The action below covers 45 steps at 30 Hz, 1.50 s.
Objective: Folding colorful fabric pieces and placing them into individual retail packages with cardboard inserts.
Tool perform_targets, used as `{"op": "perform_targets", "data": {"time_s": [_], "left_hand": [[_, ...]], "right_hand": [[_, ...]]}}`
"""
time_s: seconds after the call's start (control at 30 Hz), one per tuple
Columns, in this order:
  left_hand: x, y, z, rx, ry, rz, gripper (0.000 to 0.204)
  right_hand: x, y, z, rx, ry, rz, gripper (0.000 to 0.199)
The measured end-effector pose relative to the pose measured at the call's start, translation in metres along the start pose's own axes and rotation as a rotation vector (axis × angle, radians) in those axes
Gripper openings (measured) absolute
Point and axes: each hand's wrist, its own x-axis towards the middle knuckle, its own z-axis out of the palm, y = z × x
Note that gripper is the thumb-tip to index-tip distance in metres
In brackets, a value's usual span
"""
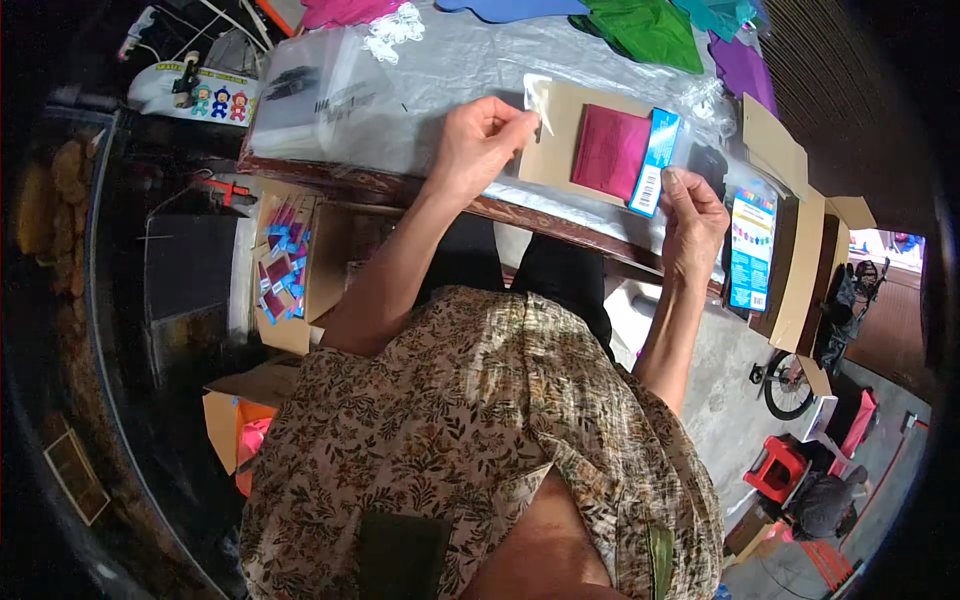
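Note:
A folded magenta piece (608, 152), looking like fabric in clear wrap, lies on a brown cardboard sheet (552, 150) near the table's front edge. A blue and white printed card (657, 160) with a barcode runs down its right side. My right hand (694, 215) pinches the lower right corner of this packet, thumb at the card's edge. At the sheet's left side my left hand (487, 145) is closed, thumb and fingertips together beside a shiny white plastic piece (538, 103). Whether they grip that plastic or the cardboard edge cannot be made out.
Clear plastic bags (300, 105) lie at the table's left. Green cloth (650, 35) and other coloured cloths lie at the back. A blue printed card (752, 250) stands out at the right, near an open carton (800, 270). Below left, a box holds several finished-looking packets (283, 262).

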Motion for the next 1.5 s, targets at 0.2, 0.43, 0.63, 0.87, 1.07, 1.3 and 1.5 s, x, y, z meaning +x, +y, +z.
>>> {"op": "perform_targets", "data": {"time_s": [0.2,0.43,0.63,0.87,1.07,1.3,1.5], "left_hand": [[-0.005,0.001,0.003,0.688,0.222,0.448,0.019],[-0.012,0.008,0.001,-0.26,-0.104,-0.145,0.02],[-0.01,0.003,-0.008,-0.188,-0.148,-0.246,0.021],[-0.011,0.012,-0.01,0.01,-0.145,-0.254,0.023],[-0.012,0.006,-0.019,-0.262,-0.239,-0.249,0.026],[-0.007,0.006,-0.011,-0.064,-0.225,-0.221,0.028],[-0.016,0.007,-0.01,-0.105,-0.235,-0.133,0.026]], "right_hand": [[-0.002,-0.003,0.005,-0.002,-0.002,0.017,0.009],[0.005,0.003,-0.016,0.027,-0.029,0.048,0.012],[-0.002,-0.003,-0.002,0.02,-0.031,0.024,0.011],[0.002,-0.003,-0.014,-0.056,-0.065,-0.078,0.014],[0.001,0.0,-0.017,-0.008,-0.08,-0.019,0.013],[0.001,0.001,-0.011,0.023,-0.06,0.036,0.009],[0.004,0.005,-0.013,0.034,0.0,0.06,0.008]]}}
